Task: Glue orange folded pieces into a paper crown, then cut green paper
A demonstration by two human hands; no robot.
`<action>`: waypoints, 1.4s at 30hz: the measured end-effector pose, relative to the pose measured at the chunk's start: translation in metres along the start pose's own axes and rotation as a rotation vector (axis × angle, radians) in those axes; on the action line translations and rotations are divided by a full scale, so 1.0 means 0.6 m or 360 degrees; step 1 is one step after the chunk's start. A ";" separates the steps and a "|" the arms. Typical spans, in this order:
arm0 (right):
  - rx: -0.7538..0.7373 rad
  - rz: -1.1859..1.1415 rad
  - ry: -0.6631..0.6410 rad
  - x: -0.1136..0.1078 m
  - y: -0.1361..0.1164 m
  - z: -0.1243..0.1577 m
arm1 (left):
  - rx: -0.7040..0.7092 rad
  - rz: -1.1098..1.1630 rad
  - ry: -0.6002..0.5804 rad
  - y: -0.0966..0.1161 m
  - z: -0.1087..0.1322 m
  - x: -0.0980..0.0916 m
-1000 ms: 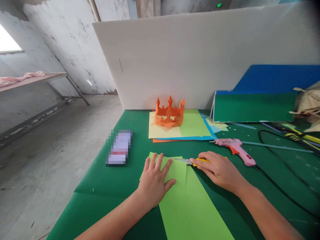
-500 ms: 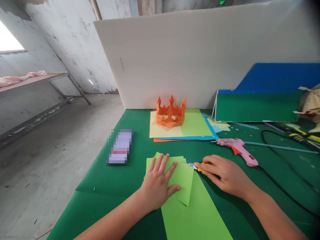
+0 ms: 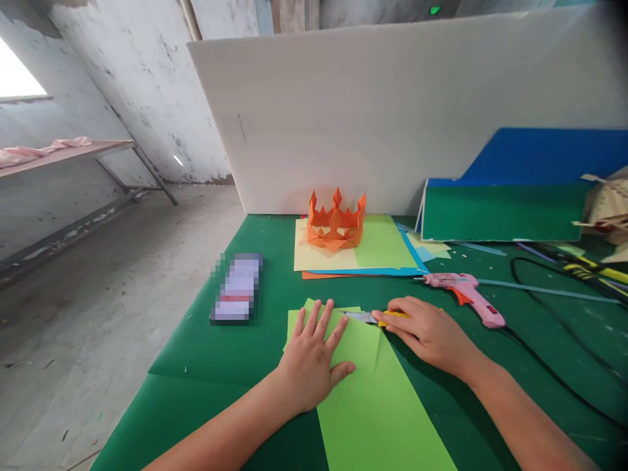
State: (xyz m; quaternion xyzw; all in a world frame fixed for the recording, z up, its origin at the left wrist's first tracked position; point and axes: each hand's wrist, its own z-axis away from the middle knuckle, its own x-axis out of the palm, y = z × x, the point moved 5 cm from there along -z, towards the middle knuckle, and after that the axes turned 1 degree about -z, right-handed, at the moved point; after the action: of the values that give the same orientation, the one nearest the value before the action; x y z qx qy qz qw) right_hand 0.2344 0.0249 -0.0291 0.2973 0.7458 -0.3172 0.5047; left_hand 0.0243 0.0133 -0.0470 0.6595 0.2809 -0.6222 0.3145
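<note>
Light green paper (image 3: 377, 412) lies on the green tabletop, with folded layers at its far end. My left hand (image 3: 316, 363) rests flat on those layers, fingers spread. My right hand (image 3: 424, 330) grips the yellow handle of a utility knife (image 3: 360, 317). Its blade points left and lies under the top layer at the far edge, close to my left fingertips; its tip is partly hidden. Beyond my hands, an orange paper crown (image 3: 335, 229) stands on a stack of coloured paper (image 3: 377, 255).
A pink glue gun (image 3: 466, 291) with a black cord lies to the right. On the left is a blurred-out phone (image 3: 238, 288). A white board (image 3: 343, 118) stands along the back, with blue and green boards (image 3: 505, 209) against it. Paper scraps and strips lie at the back right.
My right hand has moved left and slightly away from me, sliding the knife blade between the paper layers. The top layer's right edge has shifted. My left hand stays in place.
</note>
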 end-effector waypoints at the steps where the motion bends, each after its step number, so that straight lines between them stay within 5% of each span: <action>1: -0.0005 -0.0002 0.0006 0.002 -0.002 -0.003 | 0.0003 -0.0003 0.0010 0.000 0.000 0.001; 21: -0.0127 0.0064 0.0009 0.032 -0.036 -0.099 | 0.0016 0.0043 -0.0008 -0.005 0.003 0.010; 33: 0.0271 0.0240 0.0334 -0.006 0.015 -0.016 | -0.0070 0.0123 -0.0027 0.000 0.001 -0.009; 42: 0.0430 -0.0312 0.0044 0.032 -0.018 0.003 | -0.0084 0.0231 -0.0010 0.002 -0.007 -0.015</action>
State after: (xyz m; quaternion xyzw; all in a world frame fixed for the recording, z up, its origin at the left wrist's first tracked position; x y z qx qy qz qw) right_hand 0.2215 0.0192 -0.0458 0.2926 0.7288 -0.4582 0.4163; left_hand 0.0274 0.0156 -0.0380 0.6677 0.2479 -0.5922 0.3769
